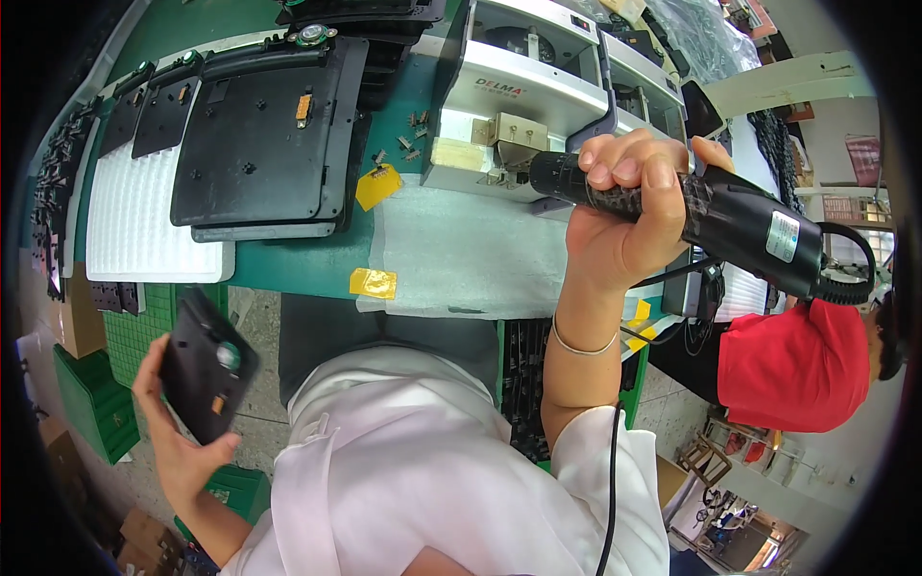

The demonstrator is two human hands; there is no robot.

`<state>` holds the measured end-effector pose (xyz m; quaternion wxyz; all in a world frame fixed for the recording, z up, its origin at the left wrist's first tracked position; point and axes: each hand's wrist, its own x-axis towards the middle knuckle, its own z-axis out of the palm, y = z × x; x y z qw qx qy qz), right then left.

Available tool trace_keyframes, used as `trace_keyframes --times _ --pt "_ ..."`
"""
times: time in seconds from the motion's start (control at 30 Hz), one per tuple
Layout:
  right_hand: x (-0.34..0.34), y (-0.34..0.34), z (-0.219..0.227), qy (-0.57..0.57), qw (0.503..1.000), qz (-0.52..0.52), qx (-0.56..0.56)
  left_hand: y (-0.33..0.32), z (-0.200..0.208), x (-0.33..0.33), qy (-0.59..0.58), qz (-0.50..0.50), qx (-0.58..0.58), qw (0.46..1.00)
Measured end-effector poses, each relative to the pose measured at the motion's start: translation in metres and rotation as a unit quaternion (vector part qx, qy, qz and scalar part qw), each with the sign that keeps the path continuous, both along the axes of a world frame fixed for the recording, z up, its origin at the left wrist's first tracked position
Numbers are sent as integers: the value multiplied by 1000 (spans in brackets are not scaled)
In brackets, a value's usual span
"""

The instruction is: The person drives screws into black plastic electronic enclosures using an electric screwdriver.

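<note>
The green desk (298, 261) runs from ten o'clock round to two, and at half past three I can see a person in a red top (788, 370). A pale grey machine (495, 96) stands just past twelve. Between nine and ten lies a white ribbed tray (134, 216), with a stack of large black panels (254, 144) overlapping it on the ten o'clock side. At half past two is a black corded power tool (735, 226); the right hand (639, 206) has its fingers wrapped snugly around the barrel, nose pointing to nine. Between eight and nine, off the desk's near edge, the left hand (178, 442) pinches a small black plate (206, 370), steeply tilted, thumb at its lower edge and fingers parted only by its breadth. Small metal parts (413, 130) lie scattered near half past eleven.
</note>
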<state>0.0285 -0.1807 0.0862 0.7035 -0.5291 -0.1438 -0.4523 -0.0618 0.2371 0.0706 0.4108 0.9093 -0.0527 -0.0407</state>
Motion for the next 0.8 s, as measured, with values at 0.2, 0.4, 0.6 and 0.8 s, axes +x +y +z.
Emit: trace_keyframes --times 0.2,0.4,0.6,0.8 --pt "-1 2 1 -8 1000 9 -10 -56 -15 7 13 -191 -77 979" --pt "10 -4 7 44 997 48 -46 -136 -19 38 -4 -321 -18 947" --pt "28 14 31 214 977 -15 -20 -190 -47 59 -86 -374 -10 924" --pt "20 13 31 188 981 -33 -25 -200 -58 71 -99 -381 9 919"
